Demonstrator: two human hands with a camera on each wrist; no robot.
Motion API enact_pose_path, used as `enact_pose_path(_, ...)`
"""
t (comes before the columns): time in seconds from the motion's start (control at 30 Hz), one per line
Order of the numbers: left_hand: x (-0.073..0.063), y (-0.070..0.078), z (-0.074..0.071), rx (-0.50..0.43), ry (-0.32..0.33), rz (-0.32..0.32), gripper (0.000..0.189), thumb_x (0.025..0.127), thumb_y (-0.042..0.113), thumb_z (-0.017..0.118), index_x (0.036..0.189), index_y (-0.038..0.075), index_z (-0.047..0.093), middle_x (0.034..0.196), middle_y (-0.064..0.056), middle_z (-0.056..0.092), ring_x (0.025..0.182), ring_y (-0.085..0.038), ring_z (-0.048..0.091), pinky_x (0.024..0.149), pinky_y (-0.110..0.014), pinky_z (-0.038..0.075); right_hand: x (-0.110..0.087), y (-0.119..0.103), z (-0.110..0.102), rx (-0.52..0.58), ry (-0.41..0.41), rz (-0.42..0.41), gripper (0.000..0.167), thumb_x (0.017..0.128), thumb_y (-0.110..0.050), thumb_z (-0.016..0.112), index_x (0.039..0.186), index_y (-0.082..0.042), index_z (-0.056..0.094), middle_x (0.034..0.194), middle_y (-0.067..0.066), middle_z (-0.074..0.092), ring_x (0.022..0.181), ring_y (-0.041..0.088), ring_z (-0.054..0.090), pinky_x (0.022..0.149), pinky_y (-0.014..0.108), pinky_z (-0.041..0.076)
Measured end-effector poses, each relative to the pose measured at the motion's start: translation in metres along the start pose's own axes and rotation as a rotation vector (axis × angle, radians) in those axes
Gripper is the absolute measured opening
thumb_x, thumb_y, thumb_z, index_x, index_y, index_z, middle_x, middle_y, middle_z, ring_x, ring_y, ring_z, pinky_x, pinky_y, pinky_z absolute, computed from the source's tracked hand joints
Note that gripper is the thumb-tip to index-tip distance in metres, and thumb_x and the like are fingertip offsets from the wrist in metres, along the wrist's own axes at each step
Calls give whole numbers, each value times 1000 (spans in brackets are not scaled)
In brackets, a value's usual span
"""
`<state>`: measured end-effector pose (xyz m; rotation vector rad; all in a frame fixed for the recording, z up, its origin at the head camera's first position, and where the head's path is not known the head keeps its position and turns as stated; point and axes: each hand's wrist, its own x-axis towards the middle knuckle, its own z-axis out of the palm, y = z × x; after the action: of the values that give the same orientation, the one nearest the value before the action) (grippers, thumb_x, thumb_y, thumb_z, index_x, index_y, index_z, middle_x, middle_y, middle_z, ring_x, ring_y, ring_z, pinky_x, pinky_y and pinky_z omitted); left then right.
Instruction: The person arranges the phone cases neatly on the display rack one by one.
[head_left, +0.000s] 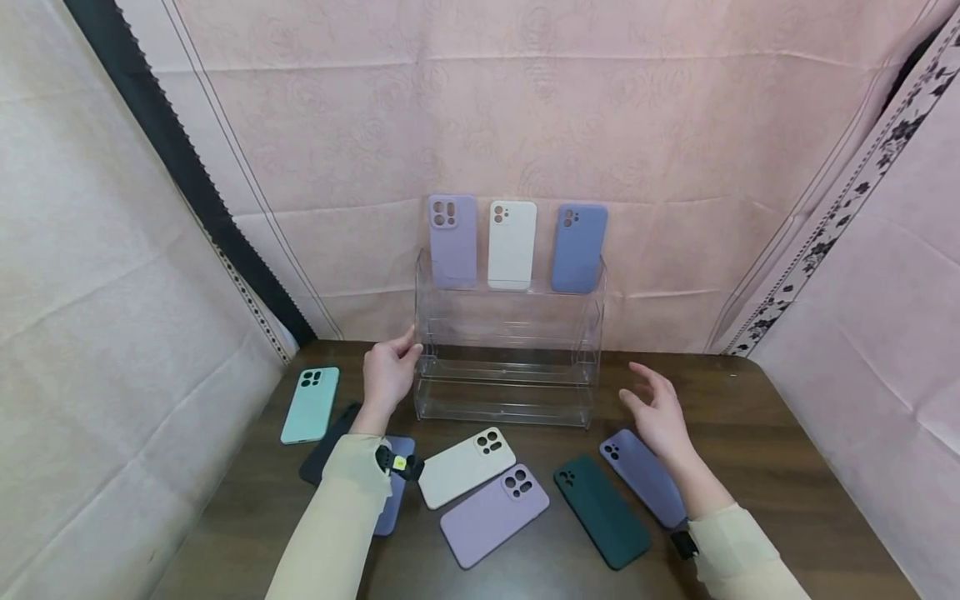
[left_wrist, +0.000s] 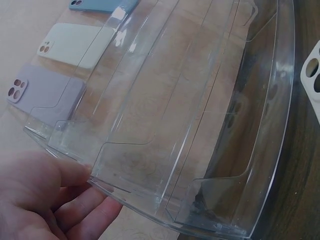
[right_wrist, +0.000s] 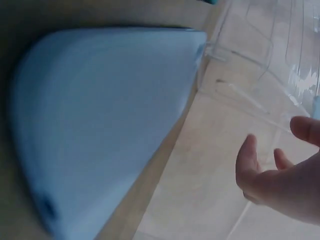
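A clear tiered display rack stands on the table. My left hand pinches the rack's left side edge between thumb and fingers; the left wrist view shows that hand close up. On the top tier lean a lavender phone case, a white phone case and a blue phone case. Off the rack's right side hovers my right hand, fingers loosely bent with nothing in them. Under its wrist lies a periwinkle phone case, large and blurred in the right wrist view.
A mint phone case and a partly covered black one lie at left. A blue case shows beneath the left wrist. In front of the rack are a cream case, a lavender case and a dark green case.
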<state>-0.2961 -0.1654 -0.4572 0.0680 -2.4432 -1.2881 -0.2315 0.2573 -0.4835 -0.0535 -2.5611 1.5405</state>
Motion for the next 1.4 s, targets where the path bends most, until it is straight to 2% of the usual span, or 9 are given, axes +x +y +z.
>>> enact_pose_path(0.13,0,-1,0,4,6,-6,37,98,21,68,134,26,64,130,-5,66,93,-24,72,67,-40,57,-5,9,-10,-74,-119,23,62,103,-31,57,157,-11,32,155,26,30,138,45,37,102,60,40)
enact_pose_path(0.3,0,0,-1,-13,-12,-10,37,99,22,67,135,26,63,132,-5,65,90,-22,72,66,-37,57,-8,23,-22,-143,-246,48,66,101,-31,61,155,-5,33,154,29,35,138,48,37,104,62,40)
enact_pose_path(0.47,0,1,-1,-12,-17,-3,38,99,22,67,136,26,62,132,-4,65,91,-22,72,66,-38,57,-15,30,-32,-218,-307,55,65,98,-28,66,151,-1,39,152,30,38,137,50,38,104,64,38)
enact_pose_path(0.6,1,1,-1,0,-15,13,38,99,22,67,136,26,62,132,-4,64,101,-24,71,72,-41,59,-22,33,-39,-255,-347,54,64,94,-26,72,146,1,45,146,30,45,131,50,44,99,62,43)
enact_pose_path(0.73,0,1,-1,6,-11,22,38,98,20,68,136,24,62,132,-5,65,108,-26,70,77,-43,59,-27,40,-44,-221,-400,85,67,90,-25,77,143,4,48,142,30,49,125,47,48,96,58,45)
enact_pose_path(0.9,-1,0,-1,1,-10,15,38,98,20,68,136,24,62,131,-6,65,104,-27,71,76,-43,59,-30,47,-47,-203,-441,116,71,85,-23,82,141,6,49,140,30,50,121,43,51,94,56,46)
enact_pose_path(1.1,-1,-1,-1,-11,-30,-9,40,98,21,67,137,26,61,135,-5,63,109,-27,69,80,-42,59,-31,50,-49,-248,-460,116,77,79,-23,87,140,6,50,137,29,53,118,41,53,94,55,47)
enact_pose_path(1.27,0,0,-2,-31,-44,-25,41,98,21,68,138,27,60,135,-5,63,108,-27,69,80,-41,59,-32,54,-48,-313,-468,74,84,74,-27,90,138,8,50,131,29,54,115,42,56,93,55,48)
enact_pose_path(1.4,0,1,-2,-21,-30,1,39,97,20,69,136,23,62,130,-7,66,111,-27,68,84,-44,58,-33,58,-43,-378,-456,35,89,70,-32,93,136,9,51,125,26,55,109,37,56,89,51,49)
